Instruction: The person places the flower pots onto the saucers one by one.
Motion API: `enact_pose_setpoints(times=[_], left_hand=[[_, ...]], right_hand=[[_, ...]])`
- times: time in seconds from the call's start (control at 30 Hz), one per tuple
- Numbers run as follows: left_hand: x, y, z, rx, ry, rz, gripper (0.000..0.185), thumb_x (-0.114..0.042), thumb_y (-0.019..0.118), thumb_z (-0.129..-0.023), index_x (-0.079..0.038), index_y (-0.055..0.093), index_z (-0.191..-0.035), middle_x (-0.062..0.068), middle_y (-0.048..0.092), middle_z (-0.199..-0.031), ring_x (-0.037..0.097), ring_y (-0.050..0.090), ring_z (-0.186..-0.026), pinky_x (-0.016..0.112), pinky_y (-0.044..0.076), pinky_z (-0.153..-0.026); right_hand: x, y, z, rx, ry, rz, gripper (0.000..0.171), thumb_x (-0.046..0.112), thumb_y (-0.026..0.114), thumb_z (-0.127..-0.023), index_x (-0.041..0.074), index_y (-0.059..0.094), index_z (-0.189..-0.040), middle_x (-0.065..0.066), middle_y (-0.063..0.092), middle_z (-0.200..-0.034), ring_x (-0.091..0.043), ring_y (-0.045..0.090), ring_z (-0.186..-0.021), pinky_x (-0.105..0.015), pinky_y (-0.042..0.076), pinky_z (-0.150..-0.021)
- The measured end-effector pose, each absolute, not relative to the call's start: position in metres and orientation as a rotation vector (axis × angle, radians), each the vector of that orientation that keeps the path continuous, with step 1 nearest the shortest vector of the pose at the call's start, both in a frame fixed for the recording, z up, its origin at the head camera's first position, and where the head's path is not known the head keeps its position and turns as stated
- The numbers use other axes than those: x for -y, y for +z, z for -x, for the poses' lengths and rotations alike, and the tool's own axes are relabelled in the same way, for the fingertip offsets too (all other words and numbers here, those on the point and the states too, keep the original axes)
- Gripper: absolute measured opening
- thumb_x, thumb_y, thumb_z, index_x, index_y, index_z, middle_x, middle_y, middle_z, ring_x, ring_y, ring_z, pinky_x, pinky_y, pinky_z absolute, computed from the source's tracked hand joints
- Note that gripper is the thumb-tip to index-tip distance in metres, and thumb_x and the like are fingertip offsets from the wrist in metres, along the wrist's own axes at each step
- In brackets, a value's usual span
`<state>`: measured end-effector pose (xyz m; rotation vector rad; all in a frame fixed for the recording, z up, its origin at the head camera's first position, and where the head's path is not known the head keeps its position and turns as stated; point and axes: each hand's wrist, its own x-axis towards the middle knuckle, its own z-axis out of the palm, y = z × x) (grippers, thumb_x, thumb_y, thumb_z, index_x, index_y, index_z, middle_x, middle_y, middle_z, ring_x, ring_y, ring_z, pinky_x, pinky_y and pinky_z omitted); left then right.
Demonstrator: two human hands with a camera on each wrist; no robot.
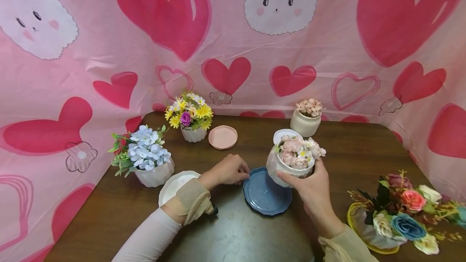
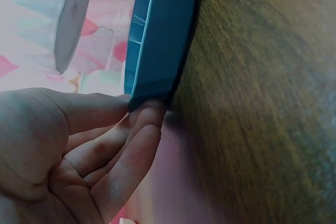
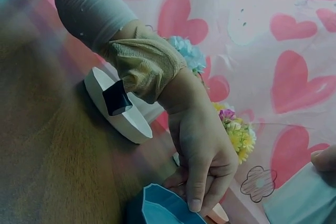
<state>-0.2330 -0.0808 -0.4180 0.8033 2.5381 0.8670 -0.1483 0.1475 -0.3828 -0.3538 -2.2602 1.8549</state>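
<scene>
My left hand [image 1: 230, 170] pinches the near-left rim of a blue faceted saucer [image 1: 267, 195] between thumb and fingers; the left wrist view shows the saucer's side wall [image 2: 165, 40] close to the wooden table. With my right hand [image 1: 313, 183] I grip a white faceted flowerpot [image 1: 273, 165] holding pale pink and white artificial flowers [image 1: 296, 153]. This pot is raised above the saucer's far right part, and its underside [image 2: 73, 24] shows in the left wrist view. Most of my right hand's fingers are hidden behind the pot.
A white saucer [image 1: 176, 183] lies partly under my left forearm. Left stand pots of blue flowers [image 1: 147, 151] and yellow flowers [image 1: 193, 112], near a pink saucer [image 1: 223, 137]. A white round dish [image 1: 284, 133] and beige pot [image 1: 306, 123] are behind; mixed roses [image 1: 407, 221] stand right.
</scene>
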Motion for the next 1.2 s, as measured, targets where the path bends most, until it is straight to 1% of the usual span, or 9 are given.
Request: enact_pose_setpoints(times=[0.1,0.17,0.27,0.4,0.47,0.57,0.67,0.77,1.2], left_hand=[[0.0806,-0.4188,0.2324,-2.544,0.872,-0.813,0.008,-0.011,0.071,-0.09,-0.006,0.076,-0.091,0.002,0.072,-0.066,0.005,0.061,-0.05,0.021,0.052,-0.049],[0.0805,-0.4192,0.2323,-2.545,0.875,-0.814,0.008,-0.011,0.071,-0.09,-0.006,0.076,-0.091,0.002,0.072,-0.066,0.004,0.061,-0.05,0.021,0.052,-0.049],[0.0805,-0.4191,0.2322,-2.545,0.872,-0.812,0.008,-0.011,0.07,-0.09,-0.005,0.076,-0.091,0.002,0.072,-0.066,0.004,0.061,-0.05,0.021,0.052,-0.049],[0.0805,-0.4184,0.2318,-2.546,0.868,-0.804,0.008,-0.011,0.071,-0.09,-0.006,0.076,-0.091,0.002,0.072,-0.067,0.005,0.061,-0.051,0.021,0.052,-0.05],[0.0805,-0.4184,0.2317,-2.549,0.866,-0.802,0.008,-0.011,0.071,-0.09,-0.006,0.076,-0.092,0.002,0.072,-0.067,0.005,0.061,-0.051,0.021,0.052,-0.05],[0.0805,-0.4187,0.2316,-2.55,0.863,-0.794,0.008,-0.012,0.071,-0.09,-0.006,0.076,-0.092,0.002,0.072,-0.067,0.004,0.061,-0.051,0.021,0.052,-0.05],[0.0806,-0.4186,0.2317,-2.55,0.861,-0.79,0.008,-0.012,0.071,-0.09,-0.006,0.076,-0.092,0.002,0.072,-0.067,0.005,0.062,-0.051,0.021,0.052,-0.05],[0.0806,-0.418,0.2319,-2.549,0.86,-0.786,0.009,-0.012,0.071,-0.09,-0.006,0.076,-0.092,0.002,0.072,-0.067,0.005,0.062,-0.051,0.021,0.052,-0.05],[0.0803,-0.4174,0.233,-2.538,0.857,-0.772,0.008,-0.012,0.071,-0.091,-0.006,0.076,-0.093,0.002,0.072,-0.068,0.006,0.062,-0.052,0.021,0.053,-0.051]], right_hand=[[-0.146,-0.3824,0.1469,2.259,1.864,0.351,0.105,0.01,0.094,-0.062,0.014,0.036,-0.149,-0.002,0.049,-0.144,-0.013,0.046,-0.128,-0.03,0.04,-0.11],[-0.1454,-0.3821,0.1461,2.266,1.865,0.353,0.105,0.011,0.094,-0.062,0.015,0.036,-0.148,-0.001,0.049,-0.143,-0.012,0.047,-0.126,-0.025,0.041,-0.107],[-0.1451,-0.3823,0.1449,2.278,1.872,0.362,0.104,0.012,0.094,-0.062,0.014,0.036,-0.148,-0.001,0.049,-0.143,-0.012,0.047,-0.126,-0.026,0.041,-0.107],[-0.1453,-0.3818,0.1436,2.291,1.878,0.37,0.105,0.013,0.094,-0.062,0.013,0.034,-0.149,-0.003,0.048,-0.144,-0.015,0.047,-0.127,-0.039,0.039,-0.113],[-0.1454,-0.3814,0.143,2.292,1.877,0.366,0.105,0.013,0.095,-0.062,0.013,0.035,-0.149,-0.003,0.048,-0.144,-0.015,0.047,-0.127,-0.039,0.039,-0.113],[-0.1451,-0.3811,0.1418,2.301,1.865,0.364,0.105,0.014,0.095,-0.062,0.014,0.035,-0.149,-0.002,0.049,-0.143,-0.013,0.047,-0.126,-0.027,0.041,-0.109],[-0.1446,-0.3812,0.1409,2.301,1.857,0.356,0.104,0.014,0.095,-0.062,0.015,0.037,-0.148,-0.001,0.05,-0.142,-0.01,0.048,-0.123,-0.012,0.041,-0.099],[-0.1436,-0.3814,0.1403,2.293,1.856,0.342,0.103,0.012,0.095,-0.062,0.014,0.038,-0.147,-0.002,0.052,-0.14,-0.01,0.048,-0.121,-0.005,0.04,-0.092],[-0.1402,-0.3791,0.1383,2.303,1.883,0.319,0.102,0.012,0.094,-0.062,0.014,0.038,-0.146,-0.003,0.052,-0.139,-0.011,0.048,-0.121,-0.005,0.041,-0.092]])
